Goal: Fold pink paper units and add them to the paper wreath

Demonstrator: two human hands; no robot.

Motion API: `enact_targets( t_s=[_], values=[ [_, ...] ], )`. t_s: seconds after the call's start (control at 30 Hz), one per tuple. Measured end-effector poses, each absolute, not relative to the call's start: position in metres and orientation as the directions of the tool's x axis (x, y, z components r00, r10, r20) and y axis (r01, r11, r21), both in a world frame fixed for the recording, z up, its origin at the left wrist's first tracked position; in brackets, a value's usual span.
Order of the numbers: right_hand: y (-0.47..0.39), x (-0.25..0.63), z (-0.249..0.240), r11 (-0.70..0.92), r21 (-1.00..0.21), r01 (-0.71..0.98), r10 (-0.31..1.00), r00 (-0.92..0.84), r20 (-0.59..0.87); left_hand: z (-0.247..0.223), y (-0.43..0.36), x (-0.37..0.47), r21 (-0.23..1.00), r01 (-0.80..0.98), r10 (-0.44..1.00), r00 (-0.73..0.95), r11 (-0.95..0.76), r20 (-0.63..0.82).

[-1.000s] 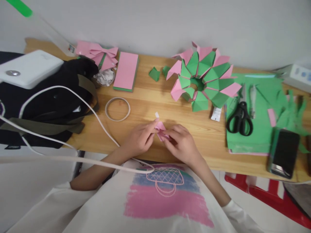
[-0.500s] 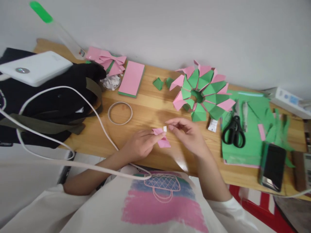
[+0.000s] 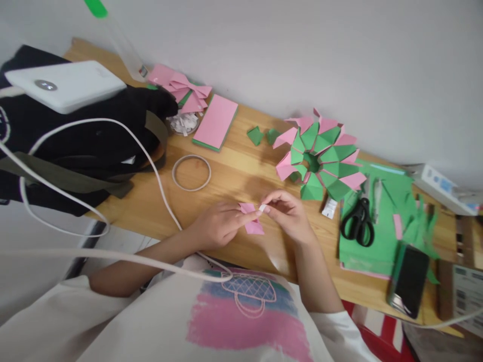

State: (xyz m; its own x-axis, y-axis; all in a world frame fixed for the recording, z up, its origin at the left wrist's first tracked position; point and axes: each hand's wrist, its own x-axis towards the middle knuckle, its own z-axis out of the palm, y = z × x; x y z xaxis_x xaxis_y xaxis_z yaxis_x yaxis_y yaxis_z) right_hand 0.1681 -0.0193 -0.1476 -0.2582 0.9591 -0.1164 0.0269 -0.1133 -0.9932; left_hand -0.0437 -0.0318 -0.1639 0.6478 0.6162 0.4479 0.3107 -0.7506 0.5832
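My left hand (image 3: 221,224) is closed on a small pink folded paper (image 3: 255,228), its index finger lying across the middle of the piece. The folded ends show above and below that finger. Thumb and index finger of my right hand (image 3: 290,217) pinch a small white piece (image 3: 262,207), paper or tape, at the edge of the pink paper. Whether the white piece is stuck to the paper I cannot tell. Just beyond the hands stands a ring-shaped paper flower (image 3: 330,139) of green and pink folded units.
Left lie a black bag (image 3: 90,105) with a white power bank (image 3: 66,85), a tape ring (image 3: 191,157) and a pink-and-green paper stack (image 3: 216,120). Black-handled scissors (image 3: 358,223) and a phone (image 3: 409,281) rest on green sheets (image 3: 377,261) at right. A white cable (image 3: 158,188) crosses near my left arm.
My right hand has moved in to the pink paper, and its fingertips now pinch the white piece that stood free before. The view has shifted and tilted slightly.
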Motion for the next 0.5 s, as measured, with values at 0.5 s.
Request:
enact_targets(
  t_s=[0.5],
  values=[
    [-0.042,0.177,-0.139,-0.275,-0.956,0.099,0.944,-0.162,-0.288,-0.164,-0.031,-0.047,0.545,0.331,0.578,0.724,-0.77,0.377]
  ],
)
